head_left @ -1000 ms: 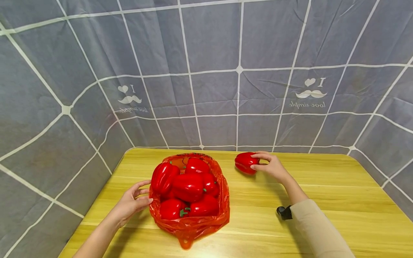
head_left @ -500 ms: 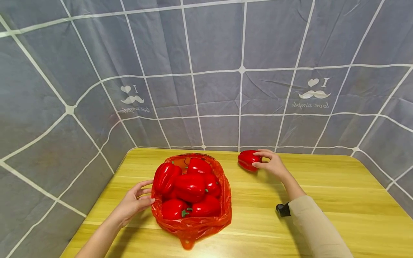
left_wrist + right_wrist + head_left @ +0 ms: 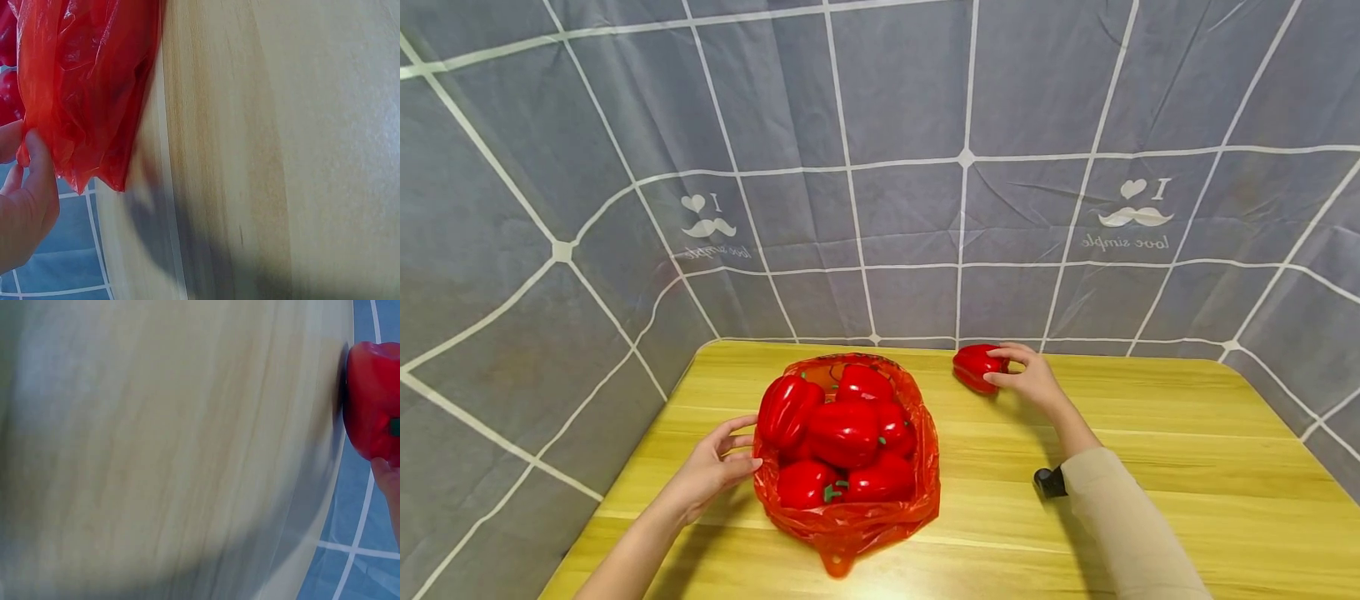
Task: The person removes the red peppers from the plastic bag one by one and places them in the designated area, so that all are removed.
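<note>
A red plastic bag [image 3: 880,518] stands on the table with its mouth wide, full of several shiny red bell peppers [image 3: 842,433] with green stems. My left hand [image 3: 711,468] is at the bag's left rim. In the left wrist view, thumb and fingers of the left hand [image 3: 28,194] pinch the edge of the bag [image 3: 94,81]. Toward the back, right of the bag, my right hand [image 3: 1030,379] holds a single bell pepper [image 3: 976,368] between thumb and fingers. The right wrist view shows this bell pepper [image 3: 372,394] stem side toward the camera, the thumb at its lower side.
The yellow wood-grain table [image 3: 1187,467] ends at a grey grid-patterned curtain [image 3: 910,217] behind and at both sides. A black device [image 3: 1050,482] sits at the right sleeve's cuff.
The right hand and its bell pepper have shifted slightly back toward the curtain. The left hand stays at the bag's rim, and the head view has turned a little.
</note>
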Demonstrator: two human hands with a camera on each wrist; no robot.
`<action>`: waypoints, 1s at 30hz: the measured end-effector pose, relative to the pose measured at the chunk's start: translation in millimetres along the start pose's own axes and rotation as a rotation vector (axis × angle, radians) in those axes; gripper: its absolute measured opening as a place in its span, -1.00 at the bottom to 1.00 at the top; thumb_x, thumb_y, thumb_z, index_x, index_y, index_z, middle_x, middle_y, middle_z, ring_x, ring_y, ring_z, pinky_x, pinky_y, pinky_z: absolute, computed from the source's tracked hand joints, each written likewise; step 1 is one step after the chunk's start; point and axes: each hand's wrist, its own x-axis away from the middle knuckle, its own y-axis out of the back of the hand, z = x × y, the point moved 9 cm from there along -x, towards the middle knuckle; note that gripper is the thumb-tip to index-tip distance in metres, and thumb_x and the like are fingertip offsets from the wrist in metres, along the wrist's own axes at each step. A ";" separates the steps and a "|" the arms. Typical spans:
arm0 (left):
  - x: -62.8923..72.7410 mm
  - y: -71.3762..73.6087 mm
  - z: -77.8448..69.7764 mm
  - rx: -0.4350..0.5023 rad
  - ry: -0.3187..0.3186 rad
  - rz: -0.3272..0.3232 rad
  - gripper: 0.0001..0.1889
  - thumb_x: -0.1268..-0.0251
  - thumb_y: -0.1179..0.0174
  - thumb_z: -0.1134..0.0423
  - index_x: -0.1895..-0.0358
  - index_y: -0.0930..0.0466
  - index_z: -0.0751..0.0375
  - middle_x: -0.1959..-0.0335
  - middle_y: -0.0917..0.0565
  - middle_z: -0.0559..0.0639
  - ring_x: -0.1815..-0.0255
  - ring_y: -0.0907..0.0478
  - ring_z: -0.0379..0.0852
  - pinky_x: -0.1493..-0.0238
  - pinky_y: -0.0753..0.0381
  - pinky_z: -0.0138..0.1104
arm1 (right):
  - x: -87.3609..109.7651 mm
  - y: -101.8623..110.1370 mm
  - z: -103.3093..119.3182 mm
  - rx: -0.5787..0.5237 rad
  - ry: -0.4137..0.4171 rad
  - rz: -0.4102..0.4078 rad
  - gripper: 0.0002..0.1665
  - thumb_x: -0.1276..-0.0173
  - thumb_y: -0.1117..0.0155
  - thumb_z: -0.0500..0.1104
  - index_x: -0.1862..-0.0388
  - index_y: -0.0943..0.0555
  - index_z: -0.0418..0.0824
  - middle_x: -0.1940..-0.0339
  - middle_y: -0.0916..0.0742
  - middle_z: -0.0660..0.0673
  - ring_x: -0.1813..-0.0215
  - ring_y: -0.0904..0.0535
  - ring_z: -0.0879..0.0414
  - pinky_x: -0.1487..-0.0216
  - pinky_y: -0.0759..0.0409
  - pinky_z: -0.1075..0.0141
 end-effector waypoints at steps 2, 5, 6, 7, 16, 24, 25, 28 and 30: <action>0.1 -0.7 -1.1 -0.003 0.000 0.001 -0.30 -0.18 -0.13 0.54 -0.37 0.00 0.43 -0.12 -0.35 0.39 0.12 -0.57 -0.15 0.11 -0.61 -0.24 | -1.5 0.6 -0.8 0.005 -0.004 -0.007 -0.48 -0.13 -0.38 -0.26 -0.06 -0.53 -0.46 -0.31 -0.35 -0.39 -0.33 -0.19 -0.26 -0.17 -0.39 -0.08; 0.1 -1.8 -2.7 -0.004 -0.005 0.002 -0.30 -0.18 -0.13 0.54 -0.37 0.00 0.44 -0.12 -0.35 0.40 0.11 -0.57 -0.13 0.11 -0.61 -0.24 | -3.0 2.5 -1.1 0.013 -0.004 -0.029 -0.49 -0.12 -0.38 -0.28 -0.05 -0.54 -0.46 -0.30 -0.36 -0.37 -0.32 -0.20 -0.25 -0.15 -0.41 -0.07; 0.0 -2.0 -3.2 -0.004 -0.008 0.003 -0.30 -0.17 -0.13 0.54 -0.36 -0.01 0.44 -0.12 -0.35 0.40 0.11 -0.57 -0.13 0.11 -0.61 -0.24 | -3.1 3.1 -0.9 0.017 -0.003 -0.037 -0.50 -0.12 -0.39 -0.29 -0.04 -0.54 -0.46 -0.30 -0.37 -0.37 -0.31 -0.20 -0.25 -0.14 -0.42 -0.06; -0.1 -2.1 -3.6 -0.003 -0.010 0.004 -0.30 -0.17 -0.13 0.54 -0.36 -0.01 0.44 -0.12 -0.34 0.41 0.11 -0.57 -0.13 0.11 -0.61 -0.23 | -3.3 3.4 -0.8 0.023 0.001 -0.044 -0.50 -0.12 -0.39 -0.29 -0.04 -0.54 -0.47 -0.29 -0.37 -0.37 -0.30 -0.21 -0.25 -0.13 -0.43 -0.06; 0.1 -0.5 -2.7 0.005 -0.008 0.010 -0.29 -0.17 -0.13 0.54 -0.36 0.00 0.45 -0.11 -0.36 0.40 0.12 -0.57 -0.14 0.11 -0.61 -0.23 | -3.3 2.0 3.8 0.025 -0.007 -0.061 -0.49 -0.13 -0.36 -0.32 -0.05 -0.50 -0.52 -0.28 -0.34 -0.43 -0.28 -0.21 -0.31 -0.14 -0.41 -0.09; -0.2 0.0 -1.5 0.009 -0.004 0.015 -0.29 -0.17 -0.14 0.53 -0.37 0.00 0.45 -0.10 -0.37 0.38 0.12 -0.58 -0.15 0.11 -0.61 -0.22 | -4.8 2.4 1.6 0.046 0.000 -0.069 -0.49 -0.12 -0.39 -0.29 -0.05 -0.52 -0.48 -0.28 -0.36 -0.41 -0.29 -0.22 -0.29 -0.14 -0.41 -0.08; -0.2 0.1 -1.3 0.008 -0.003 0.016 -0.29 -0.17 -0.14 0.53 -0.37 0.00 0.45 -0.10 -0.36 0.39 0.13 -0.57 -0.15 0.11 -0.61 -0.23 | -5.1 2.1 1.8 0.049 0.001 -0.068 -0.48 -0.12 -0.39 -0.29 -0.05 -0.52 -0.48 -0.28 -0.36 -0.41 -0.30 -0.21 -0.30 -0.14 -0.41 -0.08; -0.4 0.2 -0.9 0.005 0.002 0.016 -0.29 -0.17 -0.14 0.53 -0.37 0.01 0.45 -0.12 -0.35 0.40 0.13 -0.57 -0.16 0.11 -0.61 -0.23 | -5.5 2.5 2.3 0.050 0.003 -0.067 -0.47 -0.12 -0.39 -0.28 -0.06 -0.51 -0.47 -0.29 -0.34 -0.41 -0.32 -0.18 -0.31 -0.15 -0.39 -0.11; -0.6 0.6 -0.6 0.005 0.005 0.013 -0.29 -0.17 -0.14 0.53 -0.37 0.01 0.44 -0.11 -0.35 0.39 0.14 -0.56 -0.16 0.11 -0.61 -0.24 | -5.7 2.7 3.8 0.048 0.007 -0.063 -0.47 -0.13 -0.38 -0.27 -0.07 -0.51 -0.48 -0.30 -0.33 -0.42 -0.32 -0.18 -0.32 -0.15 -0.38 -0.12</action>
